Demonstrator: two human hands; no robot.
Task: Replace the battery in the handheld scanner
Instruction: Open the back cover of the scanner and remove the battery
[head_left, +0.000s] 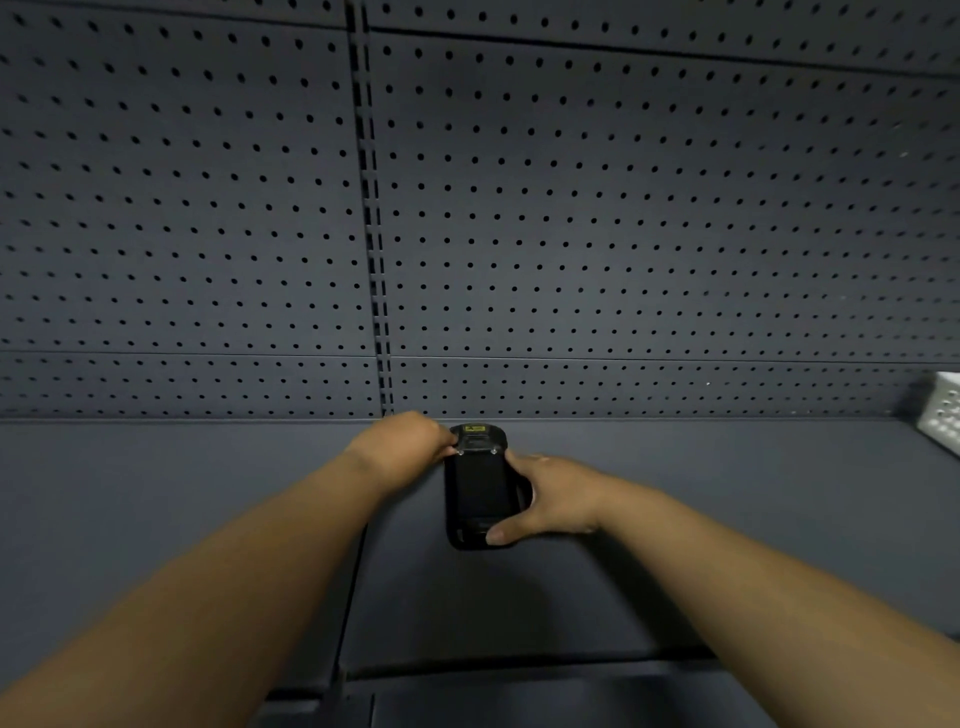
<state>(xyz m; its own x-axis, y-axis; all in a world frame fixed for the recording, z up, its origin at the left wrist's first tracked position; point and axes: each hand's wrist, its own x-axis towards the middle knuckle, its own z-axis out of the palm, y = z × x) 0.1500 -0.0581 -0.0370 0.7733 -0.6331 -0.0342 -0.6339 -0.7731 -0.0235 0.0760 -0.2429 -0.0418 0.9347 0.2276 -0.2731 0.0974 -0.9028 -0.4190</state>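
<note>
— Scanner (477, 488) position first: where does it lie?

— Flat on the dark grey shelf (156, 493), near the pegboard back wall (623, 208), lengthwise away from the person, its black back turned up. A small yellow label shows at the far end.

— And the hands?

— Both are on it. The left hand (402, 441) is curled at the far left corner, fingertips touching the top edge by the two small screws. The right hand (558, 501) is clamped along the right side, thumb pressed on the near end, fingers wrapped around the edge.

— So the left grip is closed on the device?

— Its fingers are bunched together against the corner; whether they actually pinch anything there, I cannot tell. The right grip is firmly on the body.

— Anything else on the shelf?

— A white perforated basket (943, 413) at the far right edge, well apart from the hands.
</note>
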